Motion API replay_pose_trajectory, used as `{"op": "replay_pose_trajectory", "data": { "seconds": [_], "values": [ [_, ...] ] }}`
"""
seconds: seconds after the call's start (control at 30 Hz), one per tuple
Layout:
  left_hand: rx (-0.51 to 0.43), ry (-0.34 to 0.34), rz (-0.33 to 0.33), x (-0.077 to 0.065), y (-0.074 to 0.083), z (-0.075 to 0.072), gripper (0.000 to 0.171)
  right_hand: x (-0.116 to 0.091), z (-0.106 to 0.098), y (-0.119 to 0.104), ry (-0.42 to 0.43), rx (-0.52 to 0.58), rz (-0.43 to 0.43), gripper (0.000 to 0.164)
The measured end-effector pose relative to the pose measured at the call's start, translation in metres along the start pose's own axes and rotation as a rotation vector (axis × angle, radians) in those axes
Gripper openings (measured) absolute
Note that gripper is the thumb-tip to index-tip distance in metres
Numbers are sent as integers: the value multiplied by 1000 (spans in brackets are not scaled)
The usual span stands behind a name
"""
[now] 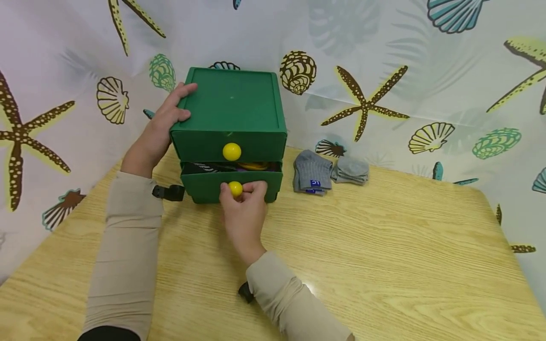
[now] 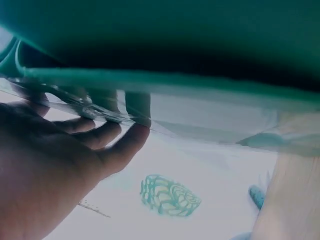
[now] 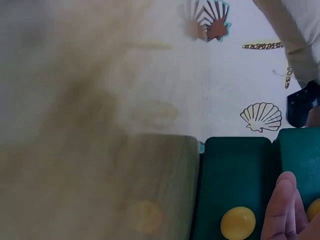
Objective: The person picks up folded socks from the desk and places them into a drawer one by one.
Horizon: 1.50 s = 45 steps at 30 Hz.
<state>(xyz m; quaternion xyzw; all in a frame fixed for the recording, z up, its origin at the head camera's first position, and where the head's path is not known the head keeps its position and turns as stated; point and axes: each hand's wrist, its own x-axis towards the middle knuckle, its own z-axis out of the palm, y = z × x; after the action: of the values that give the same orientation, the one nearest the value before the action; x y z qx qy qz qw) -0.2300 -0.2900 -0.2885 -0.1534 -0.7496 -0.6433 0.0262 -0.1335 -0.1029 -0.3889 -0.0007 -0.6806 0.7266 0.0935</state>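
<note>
A green two-drawer box point(image 1: 232, 102) stands at the back of the table, a round yellow knob on each drawer front. My right hand point(image 1: 245, 222) pinches the lower knob point(image 1: 235, 189) between thumb and fingers. That lower drawer point(image 1: 204, 187) sits pulled out a little, and dark, patterned and yellow items show through its gap. Above it the top drawer point(image 1: 194, 144) is closed. My left hand point(image 1: 159, 125) rests against the box's left side, its fingertips over the top edge. In the left wrist view, the fingers point(image 2: 125, 147) of that hand lie extended along the green wall.
To the right of the box lie a folded pair of grey socks point(image 1: 313, 170) with a blue label and a smaller grey folded bundle point(image 1: 350, 170). A curtain point(image 1: 256, 28) printed with shells and starfish hangs behind the wooden table point(image 1: 384, 246).
</note>
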Motion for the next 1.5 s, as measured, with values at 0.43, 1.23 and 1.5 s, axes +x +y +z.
{"op": "replay_pose_trajectory", "data": {
  "seconds": [0.43,1.23,1.5],
  "values": [
    [-24,-2,10,-3,-5,-2,63,23,5,-1,-51,-14,22,40],
    [68,17,10,-2,-1,-4,61,12,1,-4,-20,167,49,35],
    [92,16,3,-4,1,-8,60,15,5,-8,-26,98,26,34]
  ]
}}
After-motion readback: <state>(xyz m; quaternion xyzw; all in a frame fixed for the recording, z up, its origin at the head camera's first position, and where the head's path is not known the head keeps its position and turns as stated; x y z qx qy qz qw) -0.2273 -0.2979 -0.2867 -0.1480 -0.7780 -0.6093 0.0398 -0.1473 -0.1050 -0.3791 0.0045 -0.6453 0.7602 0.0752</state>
